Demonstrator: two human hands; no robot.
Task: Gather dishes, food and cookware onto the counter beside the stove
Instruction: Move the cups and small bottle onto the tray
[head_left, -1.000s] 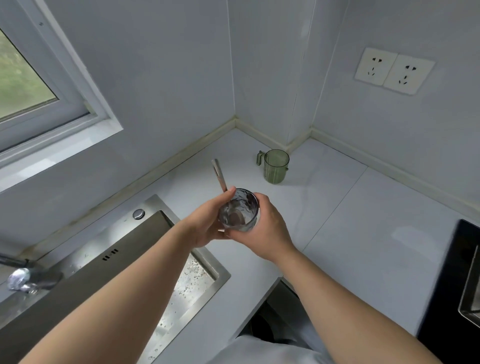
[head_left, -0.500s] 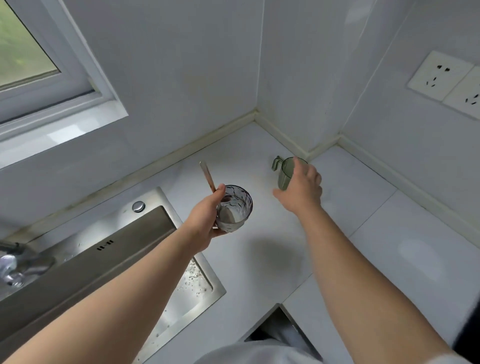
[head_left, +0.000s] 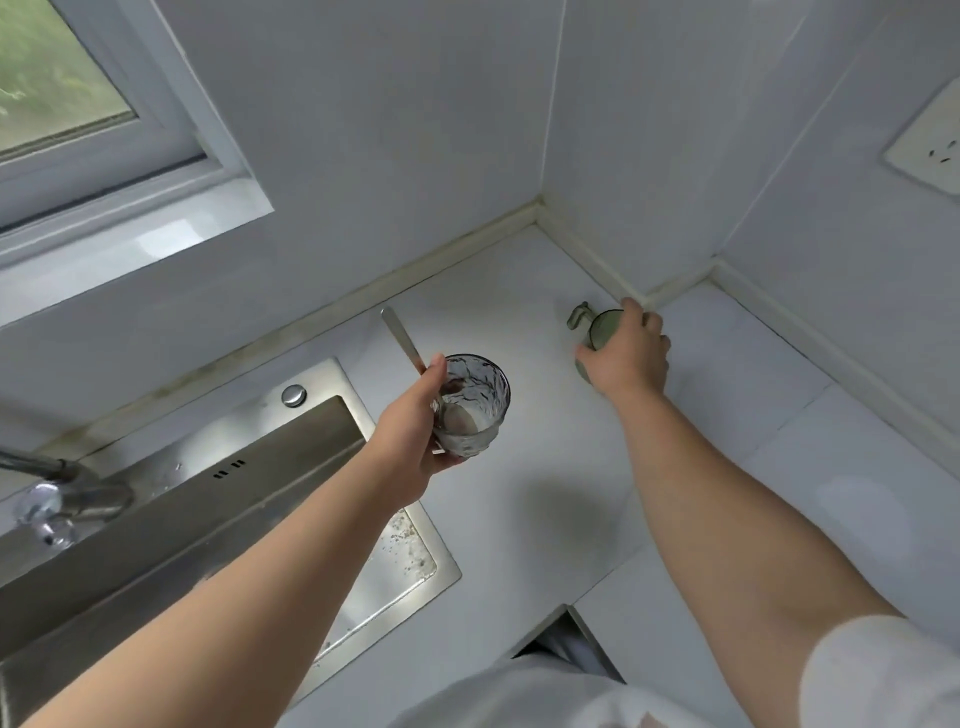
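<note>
My left hand (head_left: 415, 431) grips a clear textured glass (head_left: 475, 402) above the white counter (head_left: 545, 467), just right of the sink. A metal spoon (head_left: 402, 340) stands in the glass, its handle pointing up and left. My right hand (head_left: 626, 356) is wrapped over a green translucent mug (head_left: 597, 327) that stands on the counter near the wall corner. The mug's handle sticks out to the left; most of its body is hidden by my fingers.
A steel sink (head_left: 218, 499) fills the lower left, with a tap (head_left: 62, 488) at its left edge. Walls close the counter at the back and right. A wall socket (head_left: 930, 150) sits at the far right. A window (head_left: 67, 88) is upper left.
My right hand let go of the glass, reached right and back, and closed over the green mug. My left hand still holds the glass. The view shifted left.
</note>
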